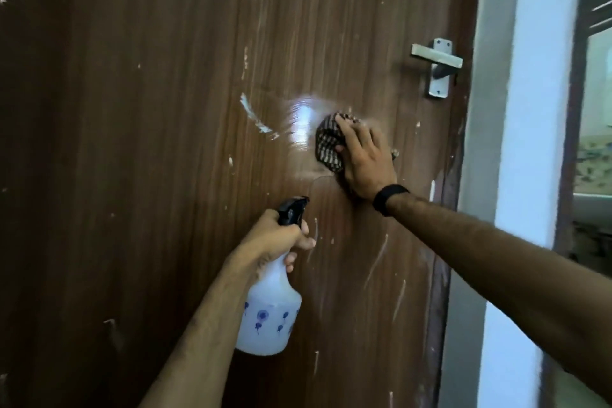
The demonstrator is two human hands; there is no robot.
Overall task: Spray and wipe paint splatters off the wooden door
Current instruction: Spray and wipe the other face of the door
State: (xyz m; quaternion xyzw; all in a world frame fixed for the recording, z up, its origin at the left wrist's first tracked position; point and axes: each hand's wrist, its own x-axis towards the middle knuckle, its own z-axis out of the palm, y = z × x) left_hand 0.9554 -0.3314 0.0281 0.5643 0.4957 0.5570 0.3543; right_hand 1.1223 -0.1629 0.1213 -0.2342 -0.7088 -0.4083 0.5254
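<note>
1. One brown wooden door (165, 142) fills most of the view, its surface smooth with vertical grain and a glossy wet patch near its middle.
2. White paint splatters (253, 114) are scattered over the door: one curved smear left of the wet patch, thin streaks toward the lower right edge, and many small flecks, too many and too faint to count surely.
3. One metal lever handle (437, 58) on a rectangular plate sits near the door's right edge, in the upper half.
4. Two hands are visible, well apart from each other.
5. The right hand (366, 159) lies with fingers spread and fairly straight, pressing one cloth (328, 142) flat against the door, below and left of the handle. A dark band (389, 199) circles its wrist.
6. The cloth is checked, dark with pale lines, bunched into a soft pad; part of it is hidden under the palm.
7. The left hand (275, 235) is curled round the neck of one spray bottle (268, 315), held just in front of the door's lower middle.
8. The bottle is translucent white plastic, rounded, printed with small blue flower shapes, and topped by a black trigger nozzle (293, 209) pointing at the door.
9. A pale wall (530, 142) edges the door on the right.
</note>
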